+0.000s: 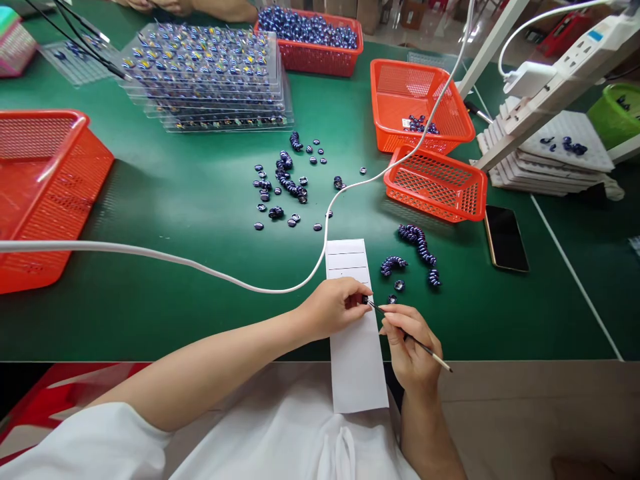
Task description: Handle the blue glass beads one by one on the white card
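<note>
Over a white paper strip (357, 373) at the table's front edge, my left hand (336, 305) pinches a small dark piece (365, 301) between thumb and fingertips. My right hand (414, 343) grips a thin dark tool with a pale end (441, 362), like a fine brush, and its tip meets the small piece. Just beyond my right hand lie two loose dark blue striped pieces (399, 285), a short curved row (393, 265) and a longer curved row (423, 248) of them. More such pieces (286, 180) are scattered farther back, left of centre.
A white cable (260, 289) crosses the green table (165, 313). Red baskets stand at left (95, 167), back (320, 61) and right (435, 187). Stacked clear trays (210, 80) hold pieces. A phone (506, 239) lies right, below white trays (550, 163). Another person's hands (170, 5) show at the back.
</note>
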Tool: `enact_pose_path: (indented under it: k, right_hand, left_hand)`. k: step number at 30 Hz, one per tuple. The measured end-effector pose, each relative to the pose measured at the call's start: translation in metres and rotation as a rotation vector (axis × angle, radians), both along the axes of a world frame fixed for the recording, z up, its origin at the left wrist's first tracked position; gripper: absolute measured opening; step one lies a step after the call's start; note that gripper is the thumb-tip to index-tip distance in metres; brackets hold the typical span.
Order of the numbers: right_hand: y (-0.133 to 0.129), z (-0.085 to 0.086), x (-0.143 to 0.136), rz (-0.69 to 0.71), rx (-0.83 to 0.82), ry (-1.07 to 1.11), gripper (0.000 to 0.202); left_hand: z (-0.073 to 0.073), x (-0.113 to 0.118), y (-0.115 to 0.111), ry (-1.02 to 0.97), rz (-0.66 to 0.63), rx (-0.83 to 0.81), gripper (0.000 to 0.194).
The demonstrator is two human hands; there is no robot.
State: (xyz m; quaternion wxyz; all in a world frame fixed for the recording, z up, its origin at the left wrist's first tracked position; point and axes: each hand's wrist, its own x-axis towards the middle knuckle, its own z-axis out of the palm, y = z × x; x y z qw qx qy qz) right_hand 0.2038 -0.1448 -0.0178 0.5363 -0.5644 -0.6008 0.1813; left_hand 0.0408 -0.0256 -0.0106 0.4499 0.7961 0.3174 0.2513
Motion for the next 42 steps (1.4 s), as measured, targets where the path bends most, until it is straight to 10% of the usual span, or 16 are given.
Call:
enact_pose_path:
  k: [42]
  right_hand:
    - [0.0004, -0.003, -0.0075, -0.269, -0.131, 0.161, 0.007]
  left_hand:
    - [0.0012, 0.0007, -0.002, 0.017, 0.005, 0.025, 0.017]
